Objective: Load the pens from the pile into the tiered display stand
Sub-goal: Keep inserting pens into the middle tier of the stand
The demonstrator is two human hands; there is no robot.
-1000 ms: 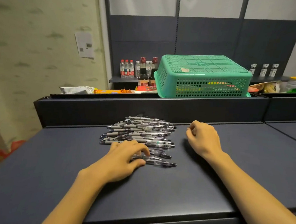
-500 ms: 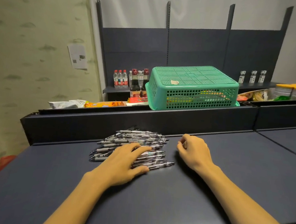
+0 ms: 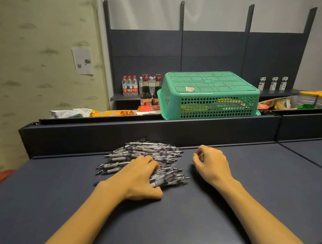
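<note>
A pile of clear-barrelled pens with grey grips (image 3: 148,152) lies on the dark blue table (image 3: 197,219), close to its raised back ledge. My left hand (image 3: 139,179) lies on the near side of the pile. Its fingers curl over a bunch of pens and its thumb sits against the table below them. My right hand (image 3: 211,164) rests on the table just right of the pile, fingers curled into the palm with nothing seen in it. No tiered display stand is in view.
Behind the ledge (image 3: 156,129), an upturned green plastic basket (image 3: 209,94) covers some goods. Bottles (image 3: 139,88) stand to its left, snack packets (image 3: 92,113) lie along the ledge, and tins (image 3: 318,99) sit at far right. A second table section (image 3: 314,153) adjoins on the right.
My left hand has slid onto the near pens and its fingers have curled round a bunch of them. The right hand stays curled beside the pile. The view has tilted upward.
</note>
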